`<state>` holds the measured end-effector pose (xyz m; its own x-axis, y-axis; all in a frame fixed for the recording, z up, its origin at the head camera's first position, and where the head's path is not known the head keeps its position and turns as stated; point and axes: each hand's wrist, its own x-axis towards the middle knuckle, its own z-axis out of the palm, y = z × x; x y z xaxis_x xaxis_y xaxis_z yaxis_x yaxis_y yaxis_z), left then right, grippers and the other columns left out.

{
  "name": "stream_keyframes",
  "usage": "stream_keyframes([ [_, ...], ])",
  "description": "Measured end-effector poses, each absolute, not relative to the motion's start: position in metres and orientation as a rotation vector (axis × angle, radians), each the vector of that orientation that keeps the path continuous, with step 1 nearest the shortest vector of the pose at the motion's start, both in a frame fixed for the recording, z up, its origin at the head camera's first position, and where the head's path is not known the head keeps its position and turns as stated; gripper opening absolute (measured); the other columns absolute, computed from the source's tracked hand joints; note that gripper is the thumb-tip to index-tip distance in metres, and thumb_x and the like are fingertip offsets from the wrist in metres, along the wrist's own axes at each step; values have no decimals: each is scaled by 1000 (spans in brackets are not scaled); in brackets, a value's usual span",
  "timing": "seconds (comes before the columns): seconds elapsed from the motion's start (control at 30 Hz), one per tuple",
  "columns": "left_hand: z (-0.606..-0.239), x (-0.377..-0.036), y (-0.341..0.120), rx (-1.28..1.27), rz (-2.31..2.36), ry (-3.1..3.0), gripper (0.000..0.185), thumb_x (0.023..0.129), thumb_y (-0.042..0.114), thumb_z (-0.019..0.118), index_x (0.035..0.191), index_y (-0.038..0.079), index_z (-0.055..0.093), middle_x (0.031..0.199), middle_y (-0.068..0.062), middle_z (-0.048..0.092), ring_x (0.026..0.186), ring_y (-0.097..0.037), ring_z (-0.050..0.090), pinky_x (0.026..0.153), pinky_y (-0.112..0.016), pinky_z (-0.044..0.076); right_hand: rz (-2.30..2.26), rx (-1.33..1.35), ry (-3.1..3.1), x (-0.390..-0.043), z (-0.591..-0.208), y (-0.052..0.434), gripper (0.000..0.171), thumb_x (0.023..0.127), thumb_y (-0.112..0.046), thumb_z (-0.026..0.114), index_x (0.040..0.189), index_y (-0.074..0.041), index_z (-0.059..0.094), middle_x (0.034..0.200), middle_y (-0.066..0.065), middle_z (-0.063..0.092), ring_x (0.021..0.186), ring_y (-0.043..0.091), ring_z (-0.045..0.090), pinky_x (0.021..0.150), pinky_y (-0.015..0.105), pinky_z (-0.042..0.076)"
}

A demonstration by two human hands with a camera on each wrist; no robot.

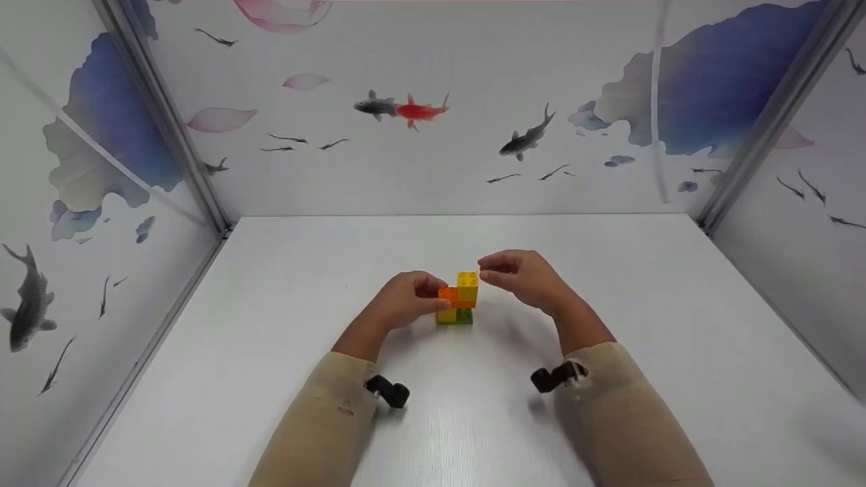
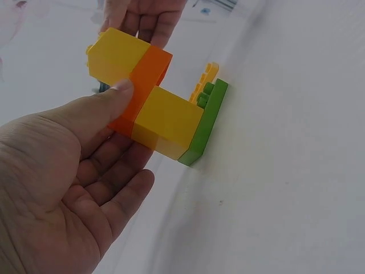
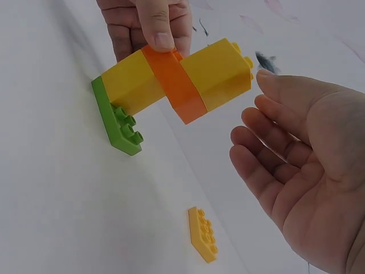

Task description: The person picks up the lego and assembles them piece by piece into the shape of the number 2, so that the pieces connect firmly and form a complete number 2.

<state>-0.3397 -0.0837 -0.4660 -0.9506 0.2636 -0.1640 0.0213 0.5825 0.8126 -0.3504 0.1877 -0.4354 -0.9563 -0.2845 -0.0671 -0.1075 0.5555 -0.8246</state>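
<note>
A small stack of toy building bricks stands on the white table. Its base is a green plate [image 3: 109, 117] with a lower yellow brick [image 2: 168, 117] on one end. Across that sits an orange brick [image 3: 174, 85], and an upper yellow brick [image 1: 467, 287] tops the overhanging end. My left hand [image 1: 406, 302] pinches the orange brick from the left, thumb on its near side. To the right of the upper yellow brick is my right hand [image 1: 531, 279], its fingers loosely bent and holding nothing. In the right wrist view a gap shows between it and that brick.
A loose flat yellow plate [image 3: 202, 234] lies on the table apart from the stack; in the head view I cannot make it out. White panels [image 1: 433, 176] printed with fish enclose the white table [image 1: 433, 419] at the back and both sides.
</note>
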Motion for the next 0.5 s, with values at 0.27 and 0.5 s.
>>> stream_keyframes([
  [0.27, -466, -341, -82, 207, 1318, 2527, 31, 93, 37, 86, 120, 27, 75, 120, 6, 73, 114, -19, 66, 110, -37, 57, -1396, -102, 2606, -365, -447, 200, 44, 100, -41, 76, 139, -23, 70, 135, 2, 72, 125, 25, 65, 112, 43, 56],
  [0.5, -465, -341, -83, 189, 1331, 2497, 31, 92, 38, 86, 119, 29, 74, 120, 6, 72, 115, -20, 65, 109, -37, 57, -1321, 62, 2634, -373, -457, 210, 52, 98, -38, 80, 144, -20, 67, 143, 7, 66, 131, 29, 60, 114, 42, 54],
])
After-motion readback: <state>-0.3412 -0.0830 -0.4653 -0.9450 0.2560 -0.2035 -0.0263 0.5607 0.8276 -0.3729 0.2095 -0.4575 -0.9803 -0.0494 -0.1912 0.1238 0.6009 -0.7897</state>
